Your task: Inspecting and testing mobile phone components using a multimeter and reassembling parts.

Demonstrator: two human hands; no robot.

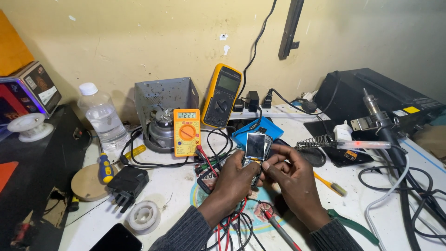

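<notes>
Both your hands meet over the middle of the bench (176, 186) in the head view: your left hand (237, 179) and right hand (288, 179) grip a small opened phone (257, 151), its screen tilted upright. An orange multimeter (186, 132) stands just left, red probe (278, 227) below.

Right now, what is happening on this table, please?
A person holds a small opened phone in both hands over a cluttered white workbench. The left hand grips it from below, and the right hand pinches its side near the lifted screen. An orange multimeter stands behind, switched on, with a larger yellow multimeter leaning on the wall. A soldering iron rests on its stand to the right.
</notes>
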